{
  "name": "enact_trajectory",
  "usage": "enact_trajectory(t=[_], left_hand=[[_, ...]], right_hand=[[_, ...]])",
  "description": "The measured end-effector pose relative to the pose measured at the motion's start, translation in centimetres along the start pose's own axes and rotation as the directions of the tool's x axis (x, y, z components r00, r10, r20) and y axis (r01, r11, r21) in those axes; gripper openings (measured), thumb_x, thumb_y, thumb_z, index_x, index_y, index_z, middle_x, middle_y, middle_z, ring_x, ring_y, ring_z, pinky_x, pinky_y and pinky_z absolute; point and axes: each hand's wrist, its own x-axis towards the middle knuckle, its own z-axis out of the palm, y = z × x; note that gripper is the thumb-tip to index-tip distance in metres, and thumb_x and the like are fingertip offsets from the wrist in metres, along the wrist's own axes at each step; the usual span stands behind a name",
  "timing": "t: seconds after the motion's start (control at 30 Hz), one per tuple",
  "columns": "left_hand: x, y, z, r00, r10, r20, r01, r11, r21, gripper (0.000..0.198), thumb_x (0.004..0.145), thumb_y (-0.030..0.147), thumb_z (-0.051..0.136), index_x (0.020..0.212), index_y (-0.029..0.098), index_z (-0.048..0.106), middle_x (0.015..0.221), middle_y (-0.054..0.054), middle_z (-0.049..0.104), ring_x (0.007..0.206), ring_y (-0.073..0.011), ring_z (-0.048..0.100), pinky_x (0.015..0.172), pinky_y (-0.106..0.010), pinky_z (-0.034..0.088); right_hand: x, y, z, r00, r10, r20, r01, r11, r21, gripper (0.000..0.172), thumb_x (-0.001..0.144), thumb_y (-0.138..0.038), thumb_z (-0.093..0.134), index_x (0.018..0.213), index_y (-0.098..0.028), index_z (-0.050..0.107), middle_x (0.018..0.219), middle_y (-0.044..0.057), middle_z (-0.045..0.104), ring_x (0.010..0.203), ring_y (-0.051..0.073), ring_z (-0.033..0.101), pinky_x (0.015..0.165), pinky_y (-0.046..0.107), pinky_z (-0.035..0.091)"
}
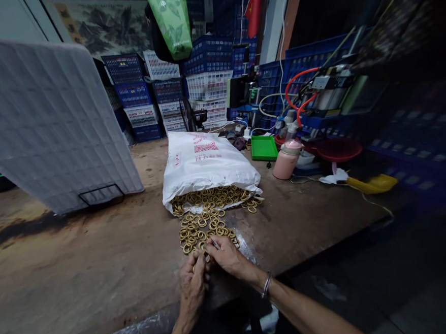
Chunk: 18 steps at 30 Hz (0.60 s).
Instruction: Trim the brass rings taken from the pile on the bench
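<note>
My left hand [193,281] is closed, with the thumb pressed against the fingers around a brass-coloured ring that is mostly hidden by them. Close beside it, my right hand [228,256] is pinched on a slim metal tool [215,244], its kind too small to make out. The fingertips of both hands nearly meet at the table's near side. Just beyond them lie many loose brass-coloured rings [190,234] in a flat heap. More rings spill from the mouth of a white woven sack [211,162] lying on its side, with red print on top.
A tall white ribbed panel [51,118] stands on the wooden table [130,265] at left. To the right are a pink bottle [285,161], a green tray [264,148], a yellow scoop [375,184] and a machine with red hoses [328,91]. Stacked crates [210,86] line the back.
</note>
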Motion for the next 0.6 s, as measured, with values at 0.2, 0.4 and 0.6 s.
enact_trajectory(t=[0.2,0.4,0.6], left_hand=[[-0.5,0.2,-0.1,0.991,-0.078,0.111,0.097,0.979,-0.178,0.030,0.068,0.046,0.059,0.071,0.018,0.047,0.052,0.008,0.047,0.034,-0.0023,0.037,0.032,-0.012,0.025],[-0.8,0.4,-0.4,0.992,-0.057,0.110,0.080,0.975,-0.210,0.030,0.068,0.045,0.060,0.073,0.018,0.049,0.053,0.008,0.047,0.035,-0.0021,0.037,0.033,-0.012,0.025],[-0.6,0.3,-0.3,0.997,-0.064,0.031,0.068,0.979,-0.190,0.036,0.063,0.050,0.062,0.077,0.018,0.050,0.050,0.008,0.049,0.035,-0.0032,0.039,0.033,-0.013,0.026]], right_hand=[[-0.3,0.1,0.0,0.997,-0.077,0.029,0.078,0.996,-0.046,0.025,0.079,-0.035,0.044,0.063,-0.016,0.050,0.054,-0.004,0.049,0.053,0.007,0.043,0.049,0.017,0.032],[-0.4,-0.2,-0.2,0.995,-0.102,0.014,0.103,0.988,-0.113,0.025,0.083,-0.027,0.037,0.066,-0.015,0.052,0.057,-0.002,0.053,0.053,0.008,0.046,0.051,0.018,0.033],[-1.1,0.2,-0.3,0.972,-0.211,0.100,0.232,0.818,-0.526,0.013,0.070,-0.011,0.043,0.072,-0.018,0.054,0.064,-0.001,0.057,0.059,0.011,0.047,0.053,0.020,0.027]])
